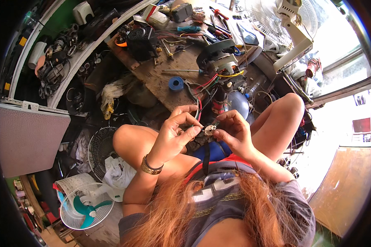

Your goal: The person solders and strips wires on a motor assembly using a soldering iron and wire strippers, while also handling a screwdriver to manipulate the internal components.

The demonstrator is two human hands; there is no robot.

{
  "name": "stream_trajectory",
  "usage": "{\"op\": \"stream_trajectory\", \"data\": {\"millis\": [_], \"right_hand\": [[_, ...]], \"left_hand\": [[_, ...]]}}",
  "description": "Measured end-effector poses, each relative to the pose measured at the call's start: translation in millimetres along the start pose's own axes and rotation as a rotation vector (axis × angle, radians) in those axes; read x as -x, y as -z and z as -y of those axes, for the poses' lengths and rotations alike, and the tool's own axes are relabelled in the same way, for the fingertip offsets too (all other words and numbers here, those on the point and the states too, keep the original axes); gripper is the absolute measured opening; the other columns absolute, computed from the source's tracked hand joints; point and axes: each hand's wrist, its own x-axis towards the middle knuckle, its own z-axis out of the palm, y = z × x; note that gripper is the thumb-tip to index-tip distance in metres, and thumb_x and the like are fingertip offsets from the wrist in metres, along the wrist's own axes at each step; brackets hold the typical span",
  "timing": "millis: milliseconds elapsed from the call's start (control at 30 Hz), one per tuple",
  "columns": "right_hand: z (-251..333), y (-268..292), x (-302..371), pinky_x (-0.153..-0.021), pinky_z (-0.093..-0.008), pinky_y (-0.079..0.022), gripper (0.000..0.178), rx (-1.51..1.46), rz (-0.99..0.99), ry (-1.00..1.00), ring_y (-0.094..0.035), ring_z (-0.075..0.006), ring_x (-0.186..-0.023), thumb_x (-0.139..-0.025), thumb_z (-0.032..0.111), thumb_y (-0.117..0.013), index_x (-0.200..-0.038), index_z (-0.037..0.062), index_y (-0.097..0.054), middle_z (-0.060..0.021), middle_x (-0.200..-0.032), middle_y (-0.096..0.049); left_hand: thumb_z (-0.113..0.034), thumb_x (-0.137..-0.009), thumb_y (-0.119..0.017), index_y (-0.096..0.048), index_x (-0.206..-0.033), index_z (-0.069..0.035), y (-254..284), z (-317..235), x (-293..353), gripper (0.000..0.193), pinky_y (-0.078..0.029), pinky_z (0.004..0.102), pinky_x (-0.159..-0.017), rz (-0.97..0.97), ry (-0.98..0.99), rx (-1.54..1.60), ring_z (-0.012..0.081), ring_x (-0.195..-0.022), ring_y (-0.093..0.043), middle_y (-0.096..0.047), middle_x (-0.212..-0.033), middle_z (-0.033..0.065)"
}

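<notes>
My right hand (236, 133) pinches a small whitish part with dark holes (210, 130) between thumb and fingertips, just above my lap. Right beside it, my left hand (180, 128) is closed in a pinch at the part's left side. What its fingertips hold is too small to make out. Red, green and dark wires (200, 103) run from behind my hands up to a motor with a dark curved housing (226, 65) on the wooden bench. A blue roll of tape (176, 83) lies near the bench's front edge.
A long screwdriver (181, 71), pliers and other tools lie across the wooden bench (152, 80). A white fan (294, 37) stands at the far right. Near left are a fan with teal blades (86, 208) and a dark wire basket (95, 150). Shelves with motor parts line the left.
</notes>
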Motion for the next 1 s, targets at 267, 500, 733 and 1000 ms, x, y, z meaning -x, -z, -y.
{"op": "stream_trajectory", "data": {"millis": [267,500,733,1000], "right_hand": [[29,6,-31,-0.066,-0.0219,-0.05,0.032,-0.1,0.099,0.014,-0.06,-0.0065,-0.079,-0.092,0.006,-0.074,-0.117,0.0032,-0.053,-0.0036,-0.095,-0.065],[63,20,-72,-0.065,-0.021,-0.05,0.02,0.002,0.155,0.061,-0.061,-0.0055,-0.076,-0.094,0.003,-0.069,-0.109,0.0017,-0.055,-0.0036,-0.095,-0.066],[73,36,-75,-0.064,-0.0235,-0.05,0.012,0.171,0.189,0.151,-0.061,-0.0059,-0.073,-0.095,0.001,-0.064,-0.107,-0.0017,-0.064,-0.0031,-0.085,-0.066],[89,47,-85,-0.065,-0.0351,-0.056,0.017,0.513,0.271,0.421,-0.072,-0.0221,-0.072,-0.085,0.0,-0.073,-0.102,0.0012,-0.07,-0.0109,-0.085,-0.073]], "left_hand": [[-0.009,-0.092,-0.073,-0.071,-0.097,-0.002,-6,-15,-13,0.009,-0.05,0.0192,-0.063,0.051,-0.238,-0.153,0.0057,-0.088,-0.063,-0.056,-0.132,0.0107],[-0.004,-0.094,-0.07,-0.068,-0.098,0.004,-17,-31,-36,0.009,-0.054,0.021,-0.069,0.09,-0.104,0.085,0.0066,-0.084,-0.066,-0.062,-0.124,0.0084],[-0.001,-0.092,-0.07,-0.068,-0.095,0.002,-20,-32,-50,0.005,-0.052,0.0208,-0.081,0.004,-0.056,0.268,0.0046,-0.094,-0.061,-0.061,-0.118,0.0055],[-0.001,-0.091,-0.071,-0.068,-0.093,0.004,-21,-26,-57,0.006,-0.054,0.0236,-0.083,0.009,-0.102,0.254,0.0071,-0.092,-0.062,-0.058,-0.116,0.0054]]}}
